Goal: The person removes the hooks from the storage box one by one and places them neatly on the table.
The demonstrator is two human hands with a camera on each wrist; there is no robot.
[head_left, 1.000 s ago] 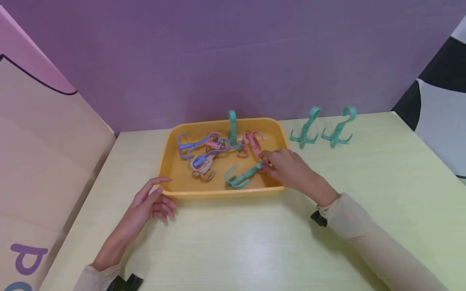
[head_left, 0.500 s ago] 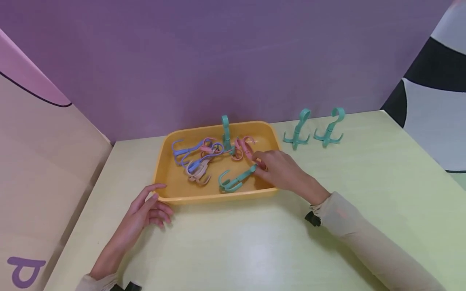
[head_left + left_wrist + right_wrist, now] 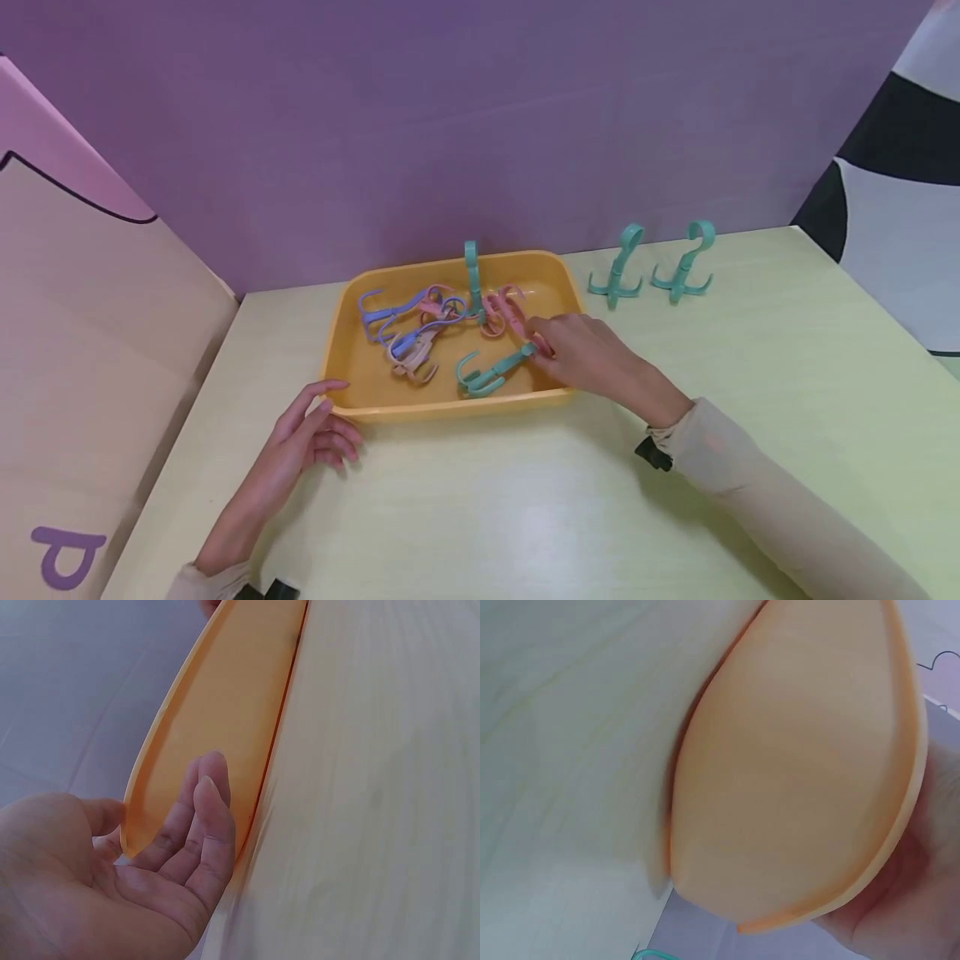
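My left hand (image 3: pixel 303 437) holds the near-left corner of a yellow tray (image 3: pixel 450 410), index finger over the rim and thumb against it. In the left wrist view the other fingers lie along the tray's outer wall (image 3: pixel 217 682). My right hand (image 3: pixel 585 354) reaches over the right side into the tray, thumb and index finger at the upper end of a teal multi-prong hook (image 3: pixel 495 371) lying there. A pink hook (image 3: pixel 510 312) passes under the same fingertips. The right wrist view shows the tray's outside (image 3: pixel 787 765), which hides the fingers.
Purple hooks (image 3: pixel 393 315), a beige hook (image 3: pixel 412 358) and another teal hook (image 3: pixel 472 279) lie tangled in the tray's left and middle. Two teal hooks (image 3: pixel 615 275) stand on the table right of the tray. A purple wall (image 3: pixel 420 150) rises behind.
The view has shifted slightly. Both hands stay in nearly the same place at the tray, and the hooks keep about the same positions.
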